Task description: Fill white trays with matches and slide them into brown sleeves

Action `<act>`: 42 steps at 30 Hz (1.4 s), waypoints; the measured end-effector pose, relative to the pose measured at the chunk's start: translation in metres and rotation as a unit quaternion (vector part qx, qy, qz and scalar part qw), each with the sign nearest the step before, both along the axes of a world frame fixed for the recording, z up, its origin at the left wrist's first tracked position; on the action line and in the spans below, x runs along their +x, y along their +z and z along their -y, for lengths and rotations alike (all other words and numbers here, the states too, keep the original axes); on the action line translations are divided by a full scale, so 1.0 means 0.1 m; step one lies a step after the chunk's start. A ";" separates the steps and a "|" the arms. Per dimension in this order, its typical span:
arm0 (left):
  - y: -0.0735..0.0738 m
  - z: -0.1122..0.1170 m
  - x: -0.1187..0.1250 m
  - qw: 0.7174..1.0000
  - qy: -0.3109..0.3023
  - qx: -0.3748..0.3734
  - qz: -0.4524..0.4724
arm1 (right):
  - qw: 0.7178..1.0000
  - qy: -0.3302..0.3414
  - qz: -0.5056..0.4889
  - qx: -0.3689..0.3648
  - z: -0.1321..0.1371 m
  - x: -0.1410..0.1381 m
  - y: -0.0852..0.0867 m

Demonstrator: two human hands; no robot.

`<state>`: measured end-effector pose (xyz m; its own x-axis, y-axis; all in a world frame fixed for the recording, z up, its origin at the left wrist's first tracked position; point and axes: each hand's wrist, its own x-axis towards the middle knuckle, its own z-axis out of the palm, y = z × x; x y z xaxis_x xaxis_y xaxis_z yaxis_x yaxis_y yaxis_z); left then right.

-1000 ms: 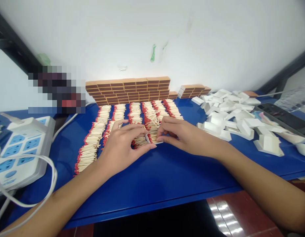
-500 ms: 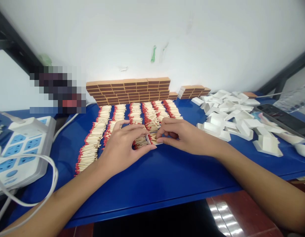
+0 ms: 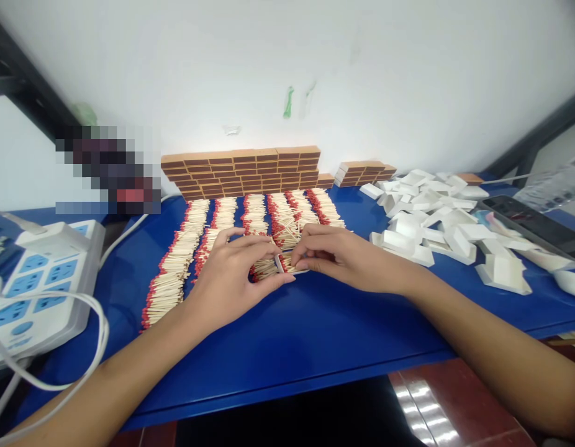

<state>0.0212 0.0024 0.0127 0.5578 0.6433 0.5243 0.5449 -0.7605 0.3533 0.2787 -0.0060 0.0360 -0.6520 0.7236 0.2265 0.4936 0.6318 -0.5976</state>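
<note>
Rows of red-tipped matchsticks lie on the blue table. My left hand curls over a small bunch of matchsticks at the near end of the rows, fingers closed round it. My right hand pinches a small white matchbox tray that holds matchsticks, right beside my left fingertips. Both hands rest on the table and nearly touch.
A wall of brown matchboxes is stacked against the white wall, with a smaller stack to its right. Several white box trays lie scattered on the right. A white power strip with cables sits left; a dark phone far right.
My right hand has slid a little to the left, bringing the white tray closer to my left fingertips. My left hand has stayed almost still.
</note>
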 end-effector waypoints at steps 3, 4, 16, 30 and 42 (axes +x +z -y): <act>0.00 0.00 0.00 1.000 -0.001 -0.001 -0.001 | 1.000 -0.003 0.001 -0.015 0.00 0.01 -0.01; 0.00 0.00 0.00 1.000 -0.001 0.000 -0.001 | 1.000 -0.003 0.001 -0.018 0.00 0.01 -0.01; 0.00 -0.01 0.00 1.000 0.003 0.002 -0.004 | 0.999 -0.041 0.009 0.024 0.01 -0.02 -0.02; 0.02 -0.03 -0.02 1.000 0.007 0.021 0.008 | 0.995 -0.056 -0.035 0.078 -0.02 0.02 -0.01; 0.06 -0.13 -0.08 0.988 0.145 0.035 0.046 | 0.990 -0.107 0.024 0.091 -0.18 0.06 -0.22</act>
